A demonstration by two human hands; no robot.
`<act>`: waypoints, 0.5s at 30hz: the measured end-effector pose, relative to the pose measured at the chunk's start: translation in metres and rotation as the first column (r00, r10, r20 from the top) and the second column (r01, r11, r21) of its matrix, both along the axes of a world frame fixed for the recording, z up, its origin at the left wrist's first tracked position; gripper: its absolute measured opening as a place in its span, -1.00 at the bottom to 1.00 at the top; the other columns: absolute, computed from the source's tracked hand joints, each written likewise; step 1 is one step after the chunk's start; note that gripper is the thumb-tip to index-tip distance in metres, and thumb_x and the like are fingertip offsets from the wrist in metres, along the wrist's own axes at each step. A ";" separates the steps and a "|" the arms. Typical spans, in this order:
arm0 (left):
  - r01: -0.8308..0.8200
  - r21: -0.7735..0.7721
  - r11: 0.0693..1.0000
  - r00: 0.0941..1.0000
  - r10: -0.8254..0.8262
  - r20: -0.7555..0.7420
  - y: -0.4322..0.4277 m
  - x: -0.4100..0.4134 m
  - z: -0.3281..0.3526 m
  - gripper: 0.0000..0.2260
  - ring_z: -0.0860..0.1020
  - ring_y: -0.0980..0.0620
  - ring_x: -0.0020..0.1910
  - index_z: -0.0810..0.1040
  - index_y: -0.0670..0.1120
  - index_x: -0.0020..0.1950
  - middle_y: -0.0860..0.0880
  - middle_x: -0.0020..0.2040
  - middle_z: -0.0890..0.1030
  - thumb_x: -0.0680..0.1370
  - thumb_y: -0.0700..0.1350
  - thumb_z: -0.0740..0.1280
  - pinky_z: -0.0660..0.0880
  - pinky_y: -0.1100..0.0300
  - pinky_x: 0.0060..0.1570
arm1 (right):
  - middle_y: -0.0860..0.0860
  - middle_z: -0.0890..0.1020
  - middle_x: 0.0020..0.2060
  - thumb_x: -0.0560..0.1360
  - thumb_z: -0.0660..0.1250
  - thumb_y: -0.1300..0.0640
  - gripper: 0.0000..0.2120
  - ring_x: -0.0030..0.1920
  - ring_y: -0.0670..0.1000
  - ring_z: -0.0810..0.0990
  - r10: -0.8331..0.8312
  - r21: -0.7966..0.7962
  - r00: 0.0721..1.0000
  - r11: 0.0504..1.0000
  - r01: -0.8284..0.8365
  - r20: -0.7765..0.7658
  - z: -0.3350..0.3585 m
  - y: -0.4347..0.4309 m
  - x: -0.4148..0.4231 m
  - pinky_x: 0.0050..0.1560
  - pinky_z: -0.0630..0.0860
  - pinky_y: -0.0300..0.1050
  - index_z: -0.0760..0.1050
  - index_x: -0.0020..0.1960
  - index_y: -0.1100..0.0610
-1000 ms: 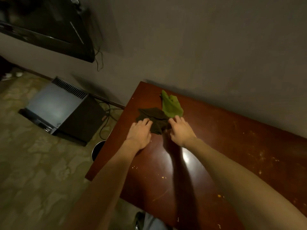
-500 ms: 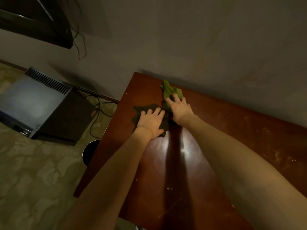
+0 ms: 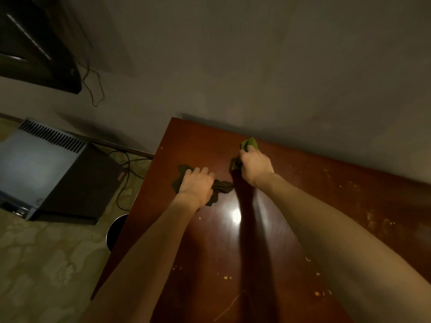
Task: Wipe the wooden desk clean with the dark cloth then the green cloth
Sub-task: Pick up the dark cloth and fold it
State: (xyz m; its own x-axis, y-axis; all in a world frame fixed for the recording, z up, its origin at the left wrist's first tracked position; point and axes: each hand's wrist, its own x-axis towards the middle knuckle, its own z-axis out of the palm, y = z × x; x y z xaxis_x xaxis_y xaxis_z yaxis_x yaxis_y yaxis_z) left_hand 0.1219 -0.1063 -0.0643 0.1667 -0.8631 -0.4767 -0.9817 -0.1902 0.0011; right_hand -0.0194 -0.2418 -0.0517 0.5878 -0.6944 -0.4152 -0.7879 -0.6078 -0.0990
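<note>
Here, both hands are on the wooden desk (image 3: 326,206), near its far left corner, and each holds a cloth. The left hand (image 3: 196,185) lies on the dark cloth (image 3: 180,173), with the fingers curled down into the fabric and grasping it. A bunched part of the cloth comes out at the thumb side, and a flatter part spreads past the fingertips. The right hand (image 3: 255,167) is clenched around the green cloth (image 3: 250,143), close to the wall (image 3: 256,66). 1 end of this cloth sticks out beyond the knuckles, and another part shows beside the fist, low at the desk. The 2 cloths are near each other but apart. Small pale crumbs (image 3: 226,277) lie on the near part of the desk, and a bright light reflection (image 3: 236,216) shows between the 2 forearms. On the floor (image 3: 35,264) to the left stands a dark box (image 3: 46,159) with a vented grey top, and cables (image 3: 126,173) lie beside it. A round dark container (image 3: 115,231) is partly hidden by the desk edge.
</note>
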 end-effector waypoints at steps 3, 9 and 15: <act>-0.023 -0.054 0.998 1.000 0.022 -0.017 -0.007 -0.004 0.011 -0.72 0.49 -0.13 0.31 0.44 -0.05 0.37 -0.09 0.31 0.49 0.68 -0.02 0.27 0.40 -0.11 0.39 | 0.21 0.43 0.38 0.55 0.39 0.11 -0.49 0.50 0.30 0.30 -0.012 -0.124 1.000 0.992 0.012 0.003 0.014 -0.006 -0.018 0.32 0.44 0.20 0.40 0.46 0.20; -0.165 -0.118 0.979 0.970 0.139 -0.198 -0.021 -0.012 0.031 -0.87 0.57 0.00 -0.14 0.34 -0.02 0.21 -0.02 -0.04 0.61 0.72 -0.02 0.23 0.44 0.02 0.16 | 0.17 0.58 0.15 0.55 0.37 0.03 -0.66 0.14 0.30 0.61 -0.160 -0.200 0.971 0.960 0.194 0.177 0.033 -0.024 -0.054 -0.06 0.50 0.09 0.41 0.22 0.17; -0.226 -0.093 0.970 0.925 0.184 -0.332 -0.023 -0.015 0.040 -0.78 0.53 0.11 -0.29 0.28 0.01 0.29 0.02 -0.10 0.55 0.71 -0.01 0.26 0.33 0.24 -0.39 | 0.24 0.65 0.06 0.61 0.34 0.06 -0.69 0.06 0.36 0.64 -0.234 -0.117 0.921 0.952 0.282 0.311 0.035 -0.029 -0.036 -0.13 0.48 0.11 0.38 0.24 0.21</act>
